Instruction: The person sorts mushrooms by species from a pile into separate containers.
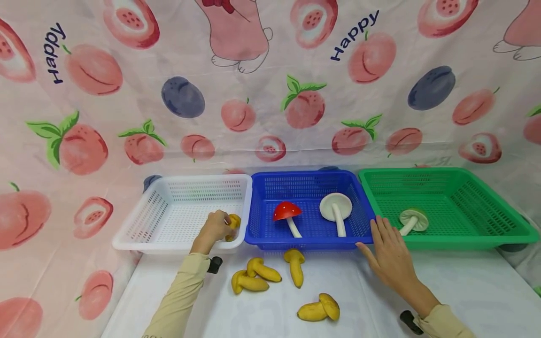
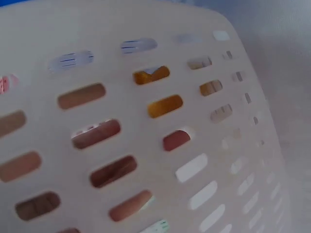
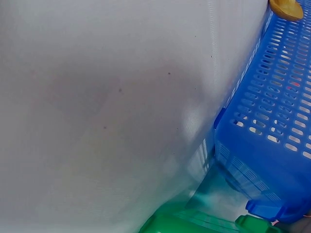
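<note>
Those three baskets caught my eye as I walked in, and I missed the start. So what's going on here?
A person's left hand is inside the white basket, holding a yellow mushroom by its right side. The right hand rests where the blue basket and green basket meet. The blue one contains a red-capped mushroom and a white mushroom; the green one contains a pale-stemmed mushroom. Four more yellow mushrooms lie in front, outside the baskets.

Baskets [image 1: 313, 241] abreast, mushrooms [image 1: 287, 211] inside; more in front
</note>
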Demonstrator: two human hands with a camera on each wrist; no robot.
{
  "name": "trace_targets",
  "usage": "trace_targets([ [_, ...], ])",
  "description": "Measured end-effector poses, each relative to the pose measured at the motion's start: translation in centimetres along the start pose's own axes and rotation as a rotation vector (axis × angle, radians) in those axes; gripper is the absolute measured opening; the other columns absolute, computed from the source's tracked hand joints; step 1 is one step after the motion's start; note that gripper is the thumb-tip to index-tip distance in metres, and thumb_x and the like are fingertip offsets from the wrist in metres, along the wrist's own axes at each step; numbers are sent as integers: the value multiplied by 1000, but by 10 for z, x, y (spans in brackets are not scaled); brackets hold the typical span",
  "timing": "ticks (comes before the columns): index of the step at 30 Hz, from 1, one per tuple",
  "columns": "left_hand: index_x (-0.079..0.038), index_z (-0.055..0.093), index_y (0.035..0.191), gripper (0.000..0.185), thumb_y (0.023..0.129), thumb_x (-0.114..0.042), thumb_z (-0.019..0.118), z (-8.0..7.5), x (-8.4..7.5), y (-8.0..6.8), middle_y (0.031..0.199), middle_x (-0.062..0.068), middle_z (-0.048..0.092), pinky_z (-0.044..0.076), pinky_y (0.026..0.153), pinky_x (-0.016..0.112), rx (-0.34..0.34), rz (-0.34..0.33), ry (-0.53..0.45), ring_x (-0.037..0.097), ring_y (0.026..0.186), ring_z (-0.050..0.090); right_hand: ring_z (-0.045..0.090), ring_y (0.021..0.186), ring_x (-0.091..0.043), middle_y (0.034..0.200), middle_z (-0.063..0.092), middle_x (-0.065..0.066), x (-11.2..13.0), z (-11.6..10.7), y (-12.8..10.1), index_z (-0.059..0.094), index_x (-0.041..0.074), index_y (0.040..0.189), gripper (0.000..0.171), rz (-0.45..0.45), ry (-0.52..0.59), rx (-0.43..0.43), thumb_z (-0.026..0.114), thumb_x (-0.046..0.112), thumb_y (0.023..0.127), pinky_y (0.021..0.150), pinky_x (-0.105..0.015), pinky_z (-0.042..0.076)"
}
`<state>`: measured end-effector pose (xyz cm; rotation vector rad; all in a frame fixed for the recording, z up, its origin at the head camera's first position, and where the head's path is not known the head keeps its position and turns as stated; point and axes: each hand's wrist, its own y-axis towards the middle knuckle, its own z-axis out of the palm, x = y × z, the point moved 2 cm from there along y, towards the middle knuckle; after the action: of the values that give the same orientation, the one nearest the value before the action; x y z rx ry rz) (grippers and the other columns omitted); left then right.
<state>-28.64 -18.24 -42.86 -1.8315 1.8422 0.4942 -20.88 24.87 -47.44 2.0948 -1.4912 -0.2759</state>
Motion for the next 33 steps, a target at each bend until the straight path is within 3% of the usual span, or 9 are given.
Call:
trace_targets([
  [5, 7, 64, 96, 28, 75, -5, 76, -1, -3, -1, 91, 16, 62, 52, 70, 36, 21, -8, 9, 26, 81, 58, 31, 132, -45, 141, 36, -32, 1, 0, 0, 38, -12, 137, 72, -9, 2, -17, 52, 44, 94, 113, -50, 15],
  [10, 6, 67, 103, 28, 80, -10, 72, -3, -5, -3, 99, 18, 64, 51, 81, 43, 9, 63, 44, 30, 94, 58, 33, 130, -46, 140, 37, -32, 2, -1, 1, 39, -12, 137, 71, -19, 3, -27, 51, 44, 95, 113, -50, 16],
  [20, 3, 67, 108, 25, 86, -8, 66, -9, -21, -19, 108, 19, 65, 52, 84, 44, -57, 207, -59, 35, 102, 59, 30, 133, -45, 141, 35, -32, 1, -2, 2, 37, -11, 138, 71, -17, 5, -21, 50, 44, 95, 114, -50, 14],
  [26, 0, 69, 106, 24, 83, -5, 67, -12, -32, -33, 103, 17, 67, 51, 84, 45, -142, 262, -100, 32, 98, 61, 32, 131, -46, 141, 36, -32, 1, -2, 2, 38, -11, 138, 72, -18, 5, -26, 51, 44, 95, 114, -50, 13],
  [33, -3, 70, 100, 19, 82, -2, 67, -13, -43, -51, 94, 12, 67, 55, 72, 34, -204, 344, -154, 25, 82, 62, 28, 134, -43, 141, 35, -32, 0, -1, 2, 37, -12, 138, 72, -15, 6, -22, 51, 44, 95, 113, -51, 14],
])
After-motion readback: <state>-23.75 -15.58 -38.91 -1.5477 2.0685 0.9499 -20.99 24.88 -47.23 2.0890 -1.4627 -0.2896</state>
